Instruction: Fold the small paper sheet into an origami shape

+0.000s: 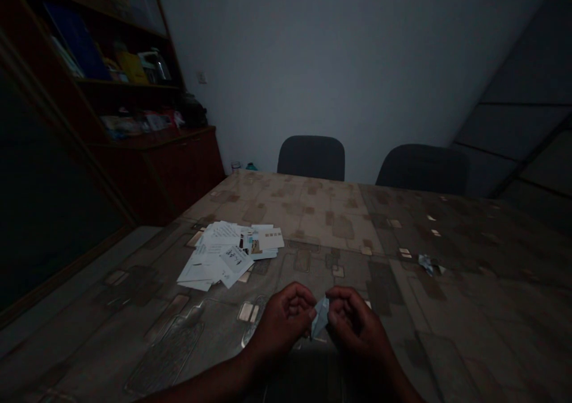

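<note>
A small folded piece of pale paper (320, 318) is held up between my two hands near the table's front edge. My left hand (288, 313) pinches its left side with thumb and curled fingers. On the other side, my right hand (353, 319) has its fingertips closed at the paper's upper right edge. The paper has pointed ends and visible creases; its exact shape is too dim to tell. Beyond my left hand lies a loose pile of paper sheets and cards (218, 254), some with writing or printed pictures.
A patterned cloth covers the table (308, 212). A small crumpled or folded paper piece (426, 264) lies to the right. Two dark chairs (311, 155) stand at the far side, before a pale wall. A wooden cabinet (179, 170) with filled shelves is at the left.
</note>
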`<action>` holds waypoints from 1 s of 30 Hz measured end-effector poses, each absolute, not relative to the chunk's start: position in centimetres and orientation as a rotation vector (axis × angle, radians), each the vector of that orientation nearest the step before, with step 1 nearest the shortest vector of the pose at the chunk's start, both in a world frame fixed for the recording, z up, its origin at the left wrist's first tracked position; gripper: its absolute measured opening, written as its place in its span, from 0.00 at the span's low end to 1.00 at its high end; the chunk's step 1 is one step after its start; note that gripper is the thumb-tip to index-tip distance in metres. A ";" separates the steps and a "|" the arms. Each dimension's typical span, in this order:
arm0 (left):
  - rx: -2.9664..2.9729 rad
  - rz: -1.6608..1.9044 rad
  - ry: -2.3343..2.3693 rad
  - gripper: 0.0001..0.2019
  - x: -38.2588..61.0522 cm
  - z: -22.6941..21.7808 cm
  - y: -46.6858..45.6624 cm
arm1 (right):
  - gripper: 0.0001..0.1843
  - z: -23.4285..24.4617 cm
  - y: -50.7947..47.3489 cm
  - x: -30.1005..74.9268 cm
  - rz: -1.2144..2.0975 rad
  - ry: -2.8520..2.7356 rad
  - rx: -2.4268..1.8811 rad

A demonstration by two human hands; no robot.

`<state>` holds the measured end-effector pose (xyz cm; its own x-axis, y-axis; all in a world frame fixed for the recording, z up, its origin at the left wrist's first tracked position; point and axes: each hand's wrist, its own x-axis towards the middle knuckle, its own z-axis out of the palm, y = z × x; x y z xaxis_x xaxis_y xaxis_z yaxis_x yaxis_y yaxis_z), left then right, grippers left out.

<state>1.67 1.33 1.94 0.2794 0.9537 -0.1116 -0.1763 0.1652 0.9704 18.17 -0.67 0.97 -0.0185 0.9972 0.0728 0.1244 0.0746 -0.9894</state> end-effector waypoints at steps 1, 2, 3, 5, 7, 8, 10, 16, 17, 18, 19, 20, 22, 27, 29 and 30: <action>1.089 0.997 0.948 0.14 1.7 2.0 1.3 | 0.18 1.0 -0.7 18.1 1.111 -1.323 -1.230; 1.094 0.998 0.968 0.13 1.7 2.0 1.3 | 0.18 1.0 -0.7 18.0 1.118 -1.299 -1.222; 1.100 0.996 0.984 0.13 1.7 2.1 1.2 | 0.18 1.1 -0.7 17.9 1.123 -1.274 -1.215; 1.112 0.991 1.008 0.12 1.7 2.3 1.2 | 0.19 1.1 -0.8 17.7 1.138 -1.234 -1.201; 1.135 0.984 1.038 0.10 1.7 2.5 1.1 | 0.20 0.8 -0.9 17.7 1.157 -1.213 -1.186; 1.151 0.984 1.059 0.09 1.6 2.5 1.0 | 0.20 0.6 -0.9 17.7 1.168 -1.210 -1.178; 1.187 0.981 1.095 0.08 1.6 2.6 1.0 | 0.20 0.0 -0.8 17.7 1.186 -1.211 -1.169; 1.305 0.967 1.116 0.08 1.4 2.1 0.6 | 0.20 -0.8 -0.6 17.9 1.204 -1.203 -1.167; 1.325 0.962 1.131 0.08 1.3 2.1 0.5 | 0.19 -0.7 -0.7 17.8 1.186 -1.199 -1.179; 1.342 0.958 1.147 0.09 1.3 2.1 0.5 | 0.19 -0.5 -0.8 17.7 1.163 -1.196 -1.192; 1.358 0.958 1.163 0.08 1.3 2.2 0.4 | 0.18 -0.3 -0.8 17.6 1.144 -1.196 -1.204; 1.371 0.962 1.176 0.08 1.3 2.4 0.4 | 0.17 -0.1 -0.9 17.5 1.129 -1.197 -1.214; 1.388 0.972 1.182 0.07 1.3 2.6 0.3 | 0.16 0.0 -1.0 17.3 1.117 -1.198 -1.226; 1.413 0.975 1.159 0.04 1.4 2.8 0.4 | 0.15 -0.6 -1.0 17.5 1.149 -1.231 -1.221; 1.432 0.981 1.170 0.02 1.4 2.6 0.4 | 0.15 -0.7 -1.0 17.5 1.182 -1.225 -1.211; 1.441 0.986 1.175 0.02 1.4 2.6 0.4 | 0.15 -0.6 -1.0 17.5 1.191 -1.213 -1.205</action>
<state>1.41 0.40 2.56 0.1982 0.9802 0.0038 0.1737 -0.0389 0.9840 17.52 -1.03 -0.65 0.0077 0.9999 0.0142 0.0035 0.0142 -0.9999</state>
